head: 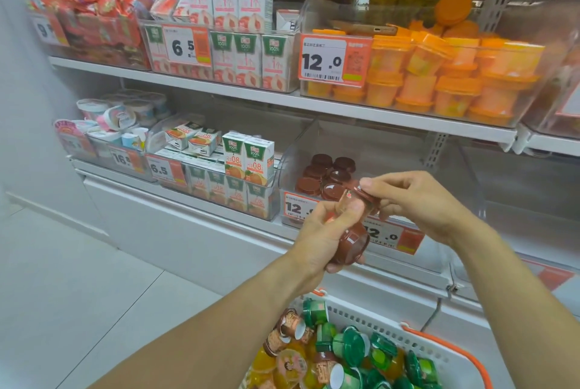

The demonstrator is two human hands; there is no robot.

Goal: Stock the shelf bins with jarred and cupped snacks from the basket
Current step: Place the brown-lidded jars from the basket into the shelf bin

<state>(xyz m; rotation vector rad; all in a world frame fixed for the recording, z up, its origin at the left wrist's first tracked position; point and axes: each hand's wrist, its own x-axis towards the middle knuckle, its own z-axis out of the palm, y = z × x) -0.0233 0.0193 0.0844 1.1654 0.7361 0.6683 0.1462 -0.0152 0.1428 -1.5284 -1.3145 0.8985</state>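
My left hand [326, 231] grips a brown-lidded snack cup [351, 244] lying on its side, in front of the lower shelf. My right hand [414, 200] pinches the brown lid of a second cup [364, 197] just above it, close to my left thumb. Right behind both hands stands a clear shelf bin [288, 156] holding several brown-lidded cups [326, 175]. The white basket [408, 335] at the bottom right holds green-lidded cups [354, 344], yellow fruit cups and small brown cups.
The upper shelf carries a clear bin of orange-lidded cups [439, 74] with a phone lying on top. Juice cartons [248, 165] fill the bins to the left. An orange basket handle [452, 344] arcs over the basket. White floor tiles lie at the left.
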